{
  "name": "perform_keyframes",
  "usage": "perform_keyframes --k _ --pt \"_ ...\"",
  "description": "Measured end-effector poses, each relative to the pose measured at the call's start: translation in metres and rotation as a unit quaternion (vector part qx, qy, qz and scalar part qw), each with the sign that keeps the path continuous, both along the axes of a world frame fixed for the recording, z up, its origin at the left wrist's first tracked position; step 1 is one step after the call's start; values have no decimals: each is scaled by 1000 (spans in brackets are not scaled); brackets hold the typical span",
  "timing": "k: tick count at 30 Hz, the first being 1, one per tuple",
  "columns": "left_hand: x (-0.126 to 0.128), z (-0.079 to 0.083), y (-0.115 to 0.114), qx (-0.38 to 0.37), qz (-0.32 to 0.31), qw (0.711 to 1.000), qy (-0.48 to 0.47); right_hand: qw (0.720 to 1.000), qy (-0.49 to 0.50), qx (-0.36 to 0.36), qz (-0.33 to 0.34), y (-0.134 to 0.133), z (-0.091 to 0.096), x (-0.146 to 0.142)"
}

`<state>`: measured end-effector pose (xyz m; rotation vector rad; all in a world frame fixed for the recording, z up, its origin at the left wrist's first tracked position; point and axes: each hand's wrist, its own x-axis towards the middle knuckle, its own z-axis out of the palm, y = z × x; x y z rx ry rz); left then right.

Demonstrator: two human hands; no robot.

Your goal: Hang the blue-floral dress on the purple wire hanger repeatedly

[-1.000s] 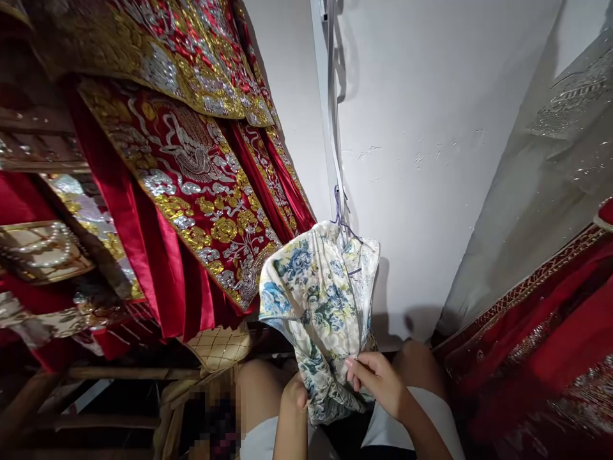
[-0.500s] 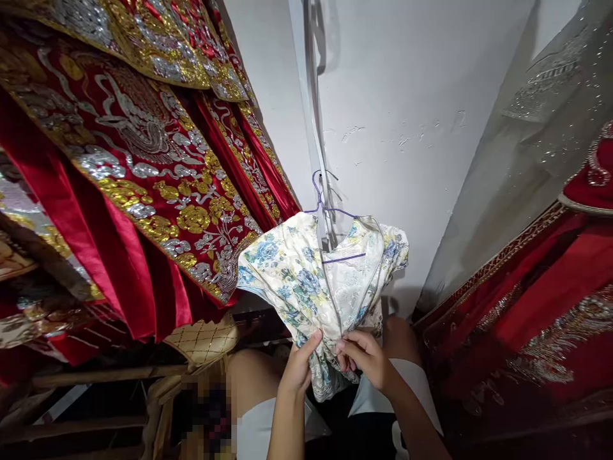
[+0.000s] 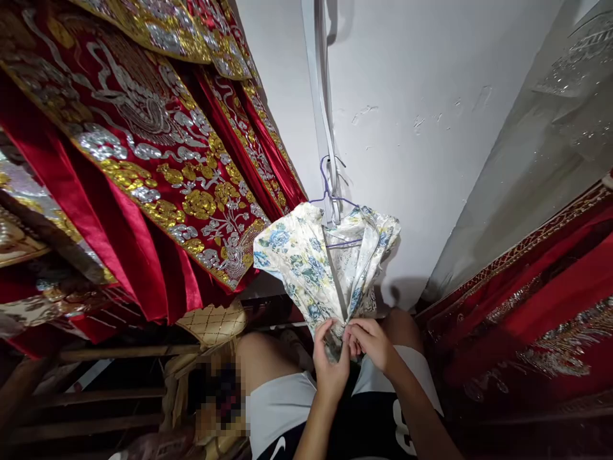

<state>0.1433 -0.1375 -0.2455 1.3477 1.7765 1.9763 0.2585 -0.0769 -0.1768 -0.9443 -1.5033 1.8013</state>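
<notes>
A short-sleeved white garment [image 3: 299,259] with blue and yellow flowers hangs on a purple hanger [image 3: 343,243]. Its front gapes in a long V, and its lower part is largely hidden behind my hands. At the bottom of the V, my right hand [image 3: 373,345] pinches the front edges between thumb and fingers. Close against it, my left hand [image 3: 331,364] has cloth between its thumb and curved fingers, the thumb near the right fingertips. Whether a small fastener is in the pinch cannot be made out.
Red costumes with gold and silver embroidery [image 3: 198,204] hang at the left, another red beaded garment [image 3: 522,326] at the right. The hanger hooks onto a white strap [image 3: 320,96] before a white wall [image 3: 412,76]. Wooden slats [image 3: 110,396] stand low at the left.
My left hand has shifted right, closer to my right hand, and its fingers have come up in front of the cloth. The V opening looks drawn narrower. The view has tilted slightly.
</notes>
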Motion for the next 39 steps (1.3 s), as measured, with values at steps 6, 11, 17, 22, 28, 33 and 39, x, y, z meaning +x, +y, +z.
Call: perform_keyframes --k 6,11,17,22,28,33,39 --pt "4 12 1 -61 -74 995 -28 998 -30 25 57 -7 1 2" --pt "6 27 1 -71 -103 992 -1 999 8 -51 9 -6 18 5" --pt "9 20 -1 -102 -177 971 125 991 91 33 -92 39 73 -3" --pt "2 26 -1 -138 -240 892 358 977 139 120 -107 83 132 -11" --pt "-13 64 18 -170 -317 835 417 966 164 173 -104 81 162 -15" --pt "-38 140 55 34 -226 933 276 968 125 203 -81 76 160 -11" --pt "-54 222 103 129 -142 927 323 960 96 255 -67 85 160 -18"
